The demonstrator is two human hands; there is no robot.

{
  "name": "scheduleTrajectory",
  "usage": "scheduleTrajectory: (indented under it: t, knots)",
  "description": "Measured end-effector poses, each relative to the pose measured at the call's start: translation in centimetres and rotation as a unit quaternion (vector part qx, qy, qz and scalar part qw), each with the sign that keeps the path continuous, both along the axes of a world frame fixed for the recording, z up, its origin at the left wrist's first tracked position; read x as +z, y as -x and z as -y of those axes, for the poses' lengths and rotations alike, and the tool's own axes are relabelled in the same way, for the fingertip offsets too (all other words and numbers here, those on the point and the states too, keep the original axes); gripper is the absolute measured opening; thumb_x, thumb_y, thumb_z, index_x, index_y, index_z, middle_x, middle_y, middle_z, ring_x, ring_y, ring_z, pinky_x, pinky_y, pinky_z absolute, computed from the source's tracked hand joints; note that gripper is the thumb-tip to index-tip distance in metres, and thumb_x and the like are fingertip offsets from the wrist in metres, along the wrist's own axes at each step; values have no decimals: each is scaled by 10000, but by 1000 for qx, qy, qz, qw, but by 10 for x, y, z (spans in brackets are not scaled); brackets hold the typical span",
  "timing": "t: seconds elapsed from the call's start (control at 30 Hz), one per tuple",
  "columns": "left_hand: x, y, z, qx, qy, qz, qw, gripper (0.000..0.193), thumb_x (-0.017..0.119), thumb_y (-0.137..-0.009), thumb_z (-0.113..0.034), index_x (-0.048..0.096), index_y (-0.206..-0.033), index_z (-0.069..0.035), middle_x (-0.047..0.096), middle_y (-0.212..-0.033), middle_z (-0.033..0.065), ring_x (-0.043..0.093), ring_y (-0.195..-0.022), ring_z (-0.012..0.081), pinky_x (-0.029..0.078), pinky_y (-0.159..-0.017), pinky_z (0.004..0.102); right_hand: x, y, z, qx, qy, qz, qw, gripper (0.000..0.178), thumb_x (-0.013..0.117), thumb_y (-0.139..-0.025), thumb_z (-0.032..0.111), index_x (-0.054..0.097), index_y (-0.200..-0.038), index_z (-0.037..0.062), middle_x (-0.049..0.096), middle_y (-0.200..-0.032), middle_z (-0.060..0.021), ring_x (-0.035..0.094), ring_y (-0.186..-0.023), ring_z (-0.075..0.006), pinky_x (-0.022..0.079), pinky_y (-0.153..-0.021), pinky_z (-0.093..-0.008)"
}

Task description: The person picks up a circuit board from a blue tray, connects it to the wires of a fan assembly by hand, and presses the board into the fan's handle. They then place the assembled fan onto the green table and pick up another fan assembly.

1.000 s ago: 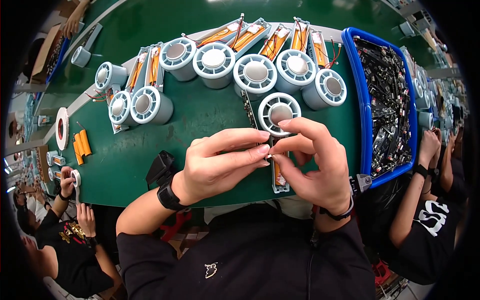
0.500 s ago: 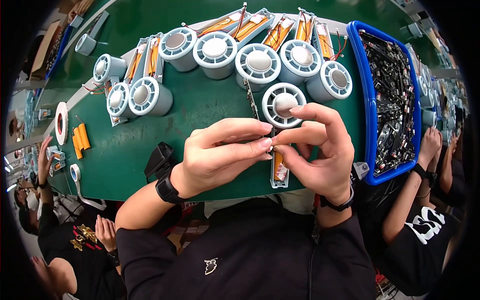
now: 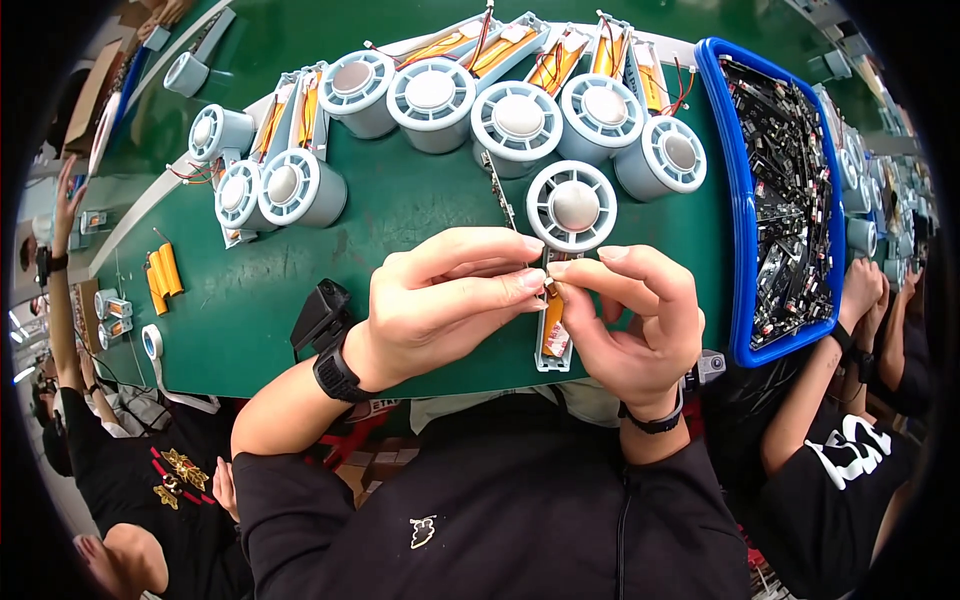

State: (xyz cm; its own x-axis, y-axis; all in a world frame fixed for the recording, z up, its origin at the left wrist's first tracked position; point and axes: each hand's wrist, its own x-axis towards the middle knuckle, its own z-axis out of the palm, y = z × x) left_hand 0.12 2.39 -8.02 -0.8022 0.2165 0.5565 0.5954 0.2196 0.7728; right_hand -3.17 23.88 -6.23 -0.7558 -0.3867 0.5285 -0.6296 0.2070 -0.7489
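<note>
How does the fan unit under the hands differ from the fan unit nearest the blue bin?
The unit under the hands lies alone near the table's front edge; the unit by the blue bin sits in the back row beside others. The left hand and right hand pinch at the first unit's orange strip; nobody touches the second. Both are round, pale and slotted.

A long green-topped workbench (image 3: 400, 210) runs through a bright room, other workers seated alongside.

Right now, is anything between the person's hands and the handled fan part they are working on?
Nothing visible. The left hand and right hand already meet at the orange strip in the grey handle below the round fan head, fingertips pinching it.
</note>
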Motion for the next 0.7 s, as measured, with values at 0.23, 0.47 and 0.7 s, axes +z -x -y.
scheduleTrajectory:
  t: [0.23, 0.47, 0.7]
  knots:
    - [0, 1, 0, 4, -13, 3, 1000, 384, 819, -793, 150, 758, -1142, 2, 647, -1285, 208, 733, -1147, 323, 655, -970, 396, 1, -8, 4, -7, 31, 61, 998, 509, 793, -838, -117, 522, -1244, 29, 803, -961, -111, 478, -574, -18, 357, -518, -188]
    - [-2, 5, -1, 5, -38, 2, 999, 354, 844, -791, 106, 781, -1119, -10, 680, -1244, 196, 758, -1066, 279, 666, -901, 350, 1, -10, 5, -17, 41, 83, 996, 504, 786, -841, -122, 520, -1243, 25, 801, -965, -115, 452, -563, -12, 351, -513, -187]
    - [3, 5, 5, -21, -7, 18, 1000, 396, 839, -779, 132, 769, -1139, -18, 661, -1267, 199, 743, -1126, 317, 663, -947, 385, 2, 1, 2, 11, -28, -68, 997, 487, 790, -814, -135, 552, -1207, 25, 802, -964, -117, 489, -540, -54, 367, -500, -205]
